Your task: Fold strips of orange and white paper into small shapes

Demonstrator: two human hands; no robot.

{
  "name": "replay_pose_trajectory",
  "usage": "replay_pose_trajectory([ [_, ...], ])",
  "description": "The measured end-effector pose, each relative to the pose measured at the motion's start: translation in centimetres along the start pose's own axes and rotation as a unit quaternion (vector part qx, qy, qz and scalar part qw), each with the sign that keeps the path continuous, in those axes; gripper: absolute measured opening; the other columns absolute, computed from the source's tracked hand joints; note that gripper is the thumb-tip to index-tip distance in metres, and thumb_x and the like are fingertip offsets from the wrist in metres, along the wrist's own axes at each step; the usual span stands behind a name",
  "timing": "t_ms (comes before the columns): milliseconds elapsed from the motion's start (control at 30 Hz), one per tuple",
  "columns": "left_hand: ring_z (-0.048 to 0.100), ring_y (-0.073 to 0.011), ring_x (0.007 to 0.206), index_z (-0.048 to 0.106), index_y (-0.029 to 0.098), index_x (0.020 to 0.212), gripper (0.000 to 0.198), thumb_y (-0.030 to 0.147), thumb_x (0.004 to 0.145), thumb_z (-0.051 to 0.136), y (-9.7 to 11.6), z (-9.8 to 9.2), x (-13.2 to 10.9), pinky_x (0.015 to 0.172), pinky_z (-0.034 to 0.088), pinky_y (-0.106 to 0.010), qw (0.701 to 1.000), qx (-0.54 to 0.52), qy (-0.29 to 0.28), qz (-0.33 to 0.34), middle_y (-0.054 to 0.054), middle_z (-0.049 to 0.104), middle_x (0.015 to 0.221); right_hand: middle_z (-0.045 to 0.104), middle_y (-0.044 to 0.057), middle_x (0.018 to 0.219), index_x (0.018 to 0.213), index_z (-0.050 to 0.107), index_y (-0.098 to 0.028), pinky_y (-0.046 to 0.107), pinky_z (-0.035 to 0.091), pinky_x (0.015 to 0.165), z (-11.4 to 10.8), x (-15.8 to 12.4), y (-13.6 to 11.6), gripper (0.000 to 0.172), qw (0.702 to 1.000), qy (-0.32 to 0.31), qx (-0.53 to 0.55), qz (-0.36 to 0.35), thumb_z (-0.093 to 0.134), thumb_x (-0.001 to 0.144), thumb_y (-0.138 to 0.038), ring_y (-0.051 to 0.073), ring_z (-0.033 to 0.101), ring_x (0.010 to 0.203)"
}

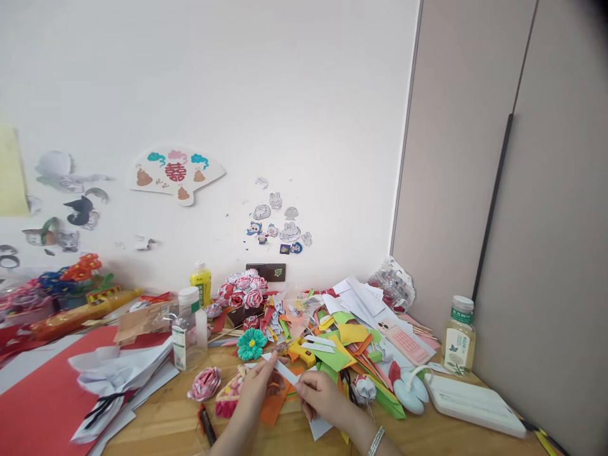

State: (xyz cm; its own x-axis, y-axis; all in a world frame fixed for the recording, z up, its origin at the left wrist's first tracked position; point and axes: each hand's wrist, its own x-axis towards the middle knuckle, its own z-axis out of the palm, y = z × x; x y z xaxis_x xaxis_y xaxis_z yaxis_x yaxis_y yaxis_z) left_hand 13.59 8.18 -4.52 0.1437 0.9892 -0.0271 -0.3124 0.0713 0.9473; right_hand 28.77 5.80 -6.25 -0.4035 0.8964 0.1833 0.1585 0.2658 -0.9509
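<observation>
Low in the middle of the view, both my hands meet over a wooden table (427,437). My left hand (258,386) and my right hand (320,396) pinch the two ends of a narrow white paper strip (285,372), which slants down to the right between them. Under them lie orange and green paper scraps (332,358). A yellow glue gun (301,349) rests just behind the strip. A teal paper flower (251,342) sits to the left of it. A pink paper rose (205,382) lies left of my left hand.
A clear bottle (187,329), a yellow bottle (201,282) and a bunch of pink paper roses (242,290) stand behind. Red sheets (42,392) and white papers cover the left. A white device (470,402) and a tea bottle (458,334) stand on the right.
</observation>
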Motion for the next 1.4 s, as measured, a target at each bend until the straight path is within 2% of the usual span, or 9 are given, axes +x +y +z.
replay_pose_trajectory([
  [267, 0.046, -0.0064, 0.037, 0.052, 0.015, 0.058, 0.035, 0.046, 0.048, 0.067, 0.7, -0.2, -0.1, 0.037, 0.031, -0.015, 0.999, -0.005, 0.026, 0.042, 0.006, 0.05, 0.041, 0.039, -0.007, 0.037, 0.055, 0.04, -0.018, 0.016, 0.024, 0.033, -0.1, -0.1, -0.3, 0.04, 1.0, 0.01, 0.004, -0.007, 0.04, 0.075, -0.052, 0.005, 0.034, 0.03],
  [333, 0.045, -0.0065, 0.038, 0.051, 0.015, 0.055, 0.035, 0.046, 0.048, 0.066, 1.0, 0.1, -0.4, 0.038, 0.031, -0.016, 0.998, 0.036, 0.017, 0.047, 0.006, 0.05, 0.039, 0.039, -0.007, 0.037, 0.056, 0.04, -0.017, 0.016, 0.024, 0.033, -0.1, -0.1, -0.2, 0.04, 1.0, 0.01, 0.004, -0.006, 0.04, 0.076, -0.052, 0.005, 0.034, 0.031],
  [500, 0.043, -0.0077, 0.035, 0.05, 0.015, 0.052, 0.037, 0.05, 0.052, 0.061, 0.4, 1.2, -1.0, 0.039, 0.034, -0.019, 0.984, 0.168, -0.046, 0.037, 0.006, 0.047, 0.036, 0.039, -0.007, 0.039, 0.059, 0.041, -0.017, 0.016, 0.024, 0.034, -0.1, 0.0, 0.3, 0.041, 1.0, 0.017, -0.018, -0.019, 0.037, 0.076, -0.054, 0.005, 0.035, 0.033],
  [633, 0.042, -0.0083, 0.035, 0.05, 0.015, 0.053, 0.038, 0.05, 0.048, 0.063, -0.2, 1.7, -1.2, 0.038, 0.032, -0.02, 0.973, 0.219, -0.051, 0.056, 0.007, 0.044, 0.038, 0.037, -0.007, 0.038, 0.055, 0.04, -0.017, 0.016, 0.025, 0.035, -0.1, 0.1, 0.7, 0.043, 0.999, 0.015, -0.041, -0.029, 0.037, 0.077, -0.054, 0.005, 0.035, 0.034],
  [867, 0.042, -0.0092, 0.035, 0.046, 0.017, 0.047, 0.043, 0.058, 0.049, 0.057, 0.0, 1.8, -1.3, 0.039, 0.033, -0.021, 0.971, 0.232, -0.031, 0.048, 0.006, 0.044, 0.035, 0.038, -0.007, 0.038, 0.056, 0.04, -0.017, 0.016, 0.024, 0.035, -0.1, 0.0, 0.5, 0.041, 0.998, 0.025, -0.05, -0.024, 0.037, 0.077, -0.053, 0.005, 0.034, 0.033],
  [1300, 0.042, -0.0096, 0.034, 0.046, 0.016, 0.046, 0.045, 0.06, 0.047, 0.057, 0.0, 1.8, -1.2, 0.038, 0.032, -0.021, 0.973, 0.225, -0.024, 0.048, 0.006, 0.042, 0.035, 0.037, -0.007, 0.038, 0.056, 0.038, -0.018, 0.016, 0.025, 0.036, 0.0, -0.1, 0.1, 0.042, 0.997, 0.022, -0.072, -0.027, 0.036, 0.077, -0.054, 0.006, 0.034, 0.034],
  [1400, 0.042, -0.0097, 0.034, 0.047, 0.016, 0.046, 0.045, 0.06, 0.049, 0.056, -0.4, 1.5, -1.0, 0.038, 0.032, -0.021, 0.973, 0.221, -0.025, 0.059, 0.005, 0.044, 0.034, 0.035, -0.006, 0.04, 0.053, 0.036, -0.018, 0.017, 0.025, 0.038, 0.0, -0.1, -0.2, 0.044, 0.992, 0.037, -0.104, -0.053, 0.035, 0.077, -0.054, 0.006, 0.034, 0.037],
])
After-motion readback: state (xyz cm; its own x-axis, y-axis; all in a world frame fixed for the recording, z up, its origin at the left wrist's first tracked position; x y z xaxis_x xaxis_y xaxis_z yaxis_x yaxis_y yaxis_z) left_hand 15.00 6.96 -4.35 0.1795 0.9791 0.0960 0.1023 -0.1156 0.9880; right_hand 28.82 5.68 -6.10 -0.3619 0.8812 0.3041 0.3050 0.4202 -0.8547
